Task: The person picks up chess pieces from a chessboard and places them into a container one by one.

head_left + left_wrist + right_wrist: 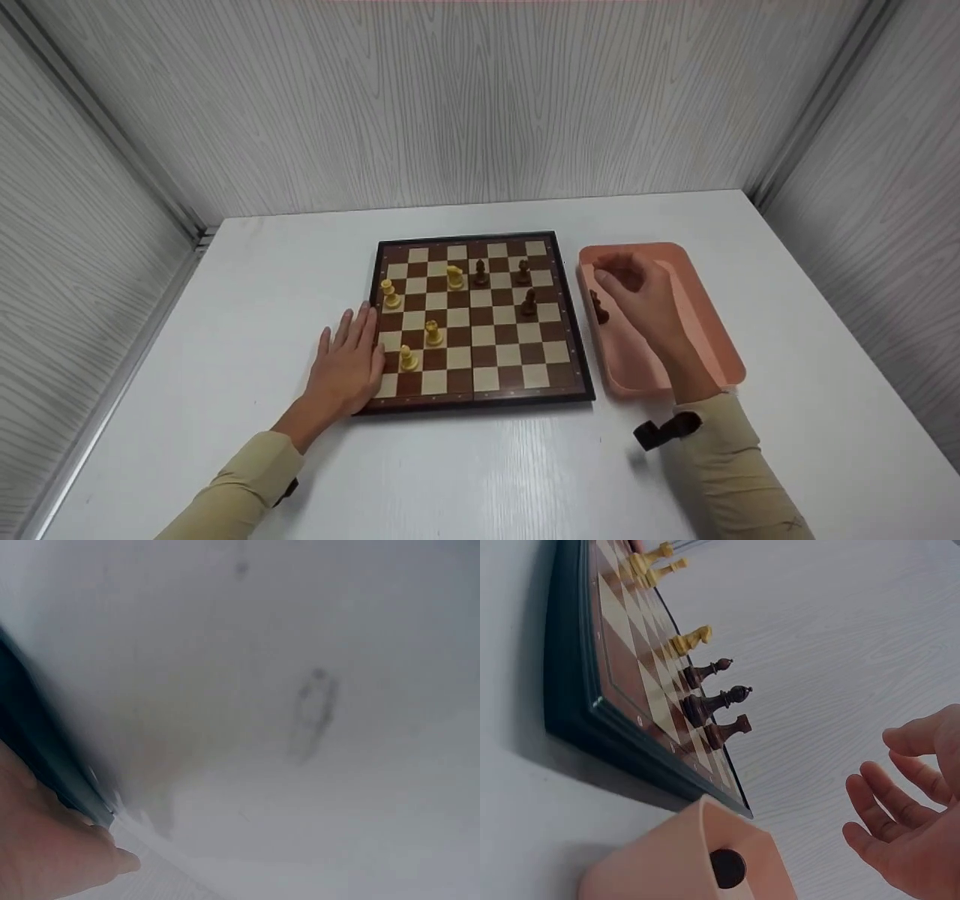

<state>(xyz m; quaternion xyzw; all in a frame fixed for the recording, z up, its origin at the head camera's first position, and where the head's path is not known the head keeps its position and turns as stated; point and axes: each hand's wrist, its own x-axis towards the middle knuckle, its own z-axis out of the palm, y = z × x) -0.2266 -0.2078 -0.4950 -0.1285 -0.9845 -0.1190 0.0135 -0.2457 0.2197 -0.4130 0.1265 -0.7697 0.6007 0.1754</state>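
My left hand point(346, 367) lies with straight fingers along the left edge of a chessboard point(495, 379), its thumb over the rim. Over a pink tray point(712, 330) hangs my right hand point(637, 296), its fingers loosely bent; the right wrist view shows nothing between them. A dark chess piece point(599, 309) lies on its side by the tray's left wall, close under the thumb. On the board stand several yellow pieces, among them a knight point(454, 277) and a rook point(433, 332). Two dark bishops point(481, 274) and a dark rook point(523, 271) also stand there.
The tray sits just right of the board on a white table point(285, 247). Pale wood-grain panels point(480, 105) rise behind the table and on both sides. A tall yellow piece point(391, 294) and a smaller one point(407, 358) stand close to my left hand.
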